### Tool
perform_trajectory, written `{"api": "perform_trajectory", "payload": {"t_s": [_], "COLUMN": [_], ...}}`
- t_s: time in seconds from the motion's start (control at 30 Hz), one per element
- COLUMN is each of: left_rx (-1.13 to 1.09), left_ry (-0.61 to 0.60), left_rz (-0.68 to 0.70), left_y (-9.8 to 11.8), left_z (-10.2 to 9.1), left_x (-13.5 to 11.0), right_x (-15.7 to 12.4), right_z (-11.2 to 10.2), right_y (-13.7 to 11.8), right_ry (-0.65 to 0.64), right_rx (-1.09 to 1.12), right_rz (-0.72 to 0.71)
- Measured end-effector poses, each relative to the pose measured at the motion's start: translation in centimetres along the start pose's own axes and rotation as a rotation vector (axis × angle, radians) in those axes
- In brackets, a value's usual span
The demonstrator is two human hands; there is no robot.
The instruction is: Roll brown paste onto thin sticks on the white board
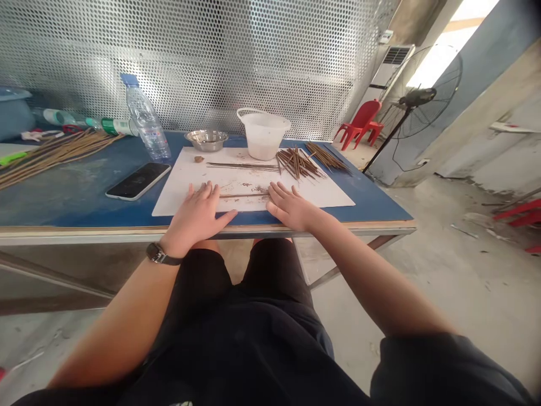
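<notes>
A thin brown stick (244,195) lies crosswise on the white board (338,198), its ends under my two hands. My left hand (198,213) rests flat over the left end, fingers stretched and thumb pointing right. Over the right end lies my right hand (289,207), palm down with fingers extended. Brown crumbs (248,185) are scattered around the stick. Several more thin sticks (243,166) lie in a row beyond it. A small brown lump (199,159) sits at the board's far left, and a heap of brown sticks (299,163) is at its right.
Behind the board stand a metal bowl (207,140) and a white bucket (266,135). A phone (138,181), a water bottle (147,121) and long tan sticks (63,149) are on the left. Another stick bundle (327,157) lies right. A perforated metal panel (190,51) rises behind the table.
</notes>
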State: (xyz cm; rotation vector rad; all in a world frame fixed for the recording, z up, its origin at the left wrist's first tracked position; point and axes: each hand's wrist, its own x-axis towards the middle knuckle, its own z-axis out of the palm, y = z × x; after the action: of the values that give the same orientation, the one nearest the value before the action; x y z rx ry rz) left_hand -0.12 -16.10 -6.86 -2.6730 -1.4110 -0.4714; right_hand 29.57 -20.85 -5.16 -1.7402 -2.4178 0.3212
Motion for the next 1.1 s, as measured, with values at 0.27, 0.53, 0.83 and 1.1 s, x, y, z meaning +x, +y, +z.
{"api": "perform_trajectory", "payload": {"t_s": [0.27,0.53,0.83,1.1], "left_rx": [-0.037,-0.015,0.029,0.044], "left_ry": [-0.009,-0.031,-0.022,-0.056], "left_rz": [-0.064,-0.09,-0.101,-0.121], "left_y": [0.4,0.6,0.7,0.6], "left_z": [-0.3,-0.7,-0.7,-0.8], "left_x": [-0.2,0.0,-0.2,-0.2], "right_x": [0.5,4.5,-2.4,-0.5], "right_z": [-0.2,-1.5,-0.1,0.5], "right_y": [-0.5,0.4,0.8,-1.8], "right_ry": [-0.03,-0.058,-0.01,0.028], "right_rx": [-0.062,-0.079,-0.096,-0.058], "right_rz": [0.053,0.18,0.111,-0.029]}}
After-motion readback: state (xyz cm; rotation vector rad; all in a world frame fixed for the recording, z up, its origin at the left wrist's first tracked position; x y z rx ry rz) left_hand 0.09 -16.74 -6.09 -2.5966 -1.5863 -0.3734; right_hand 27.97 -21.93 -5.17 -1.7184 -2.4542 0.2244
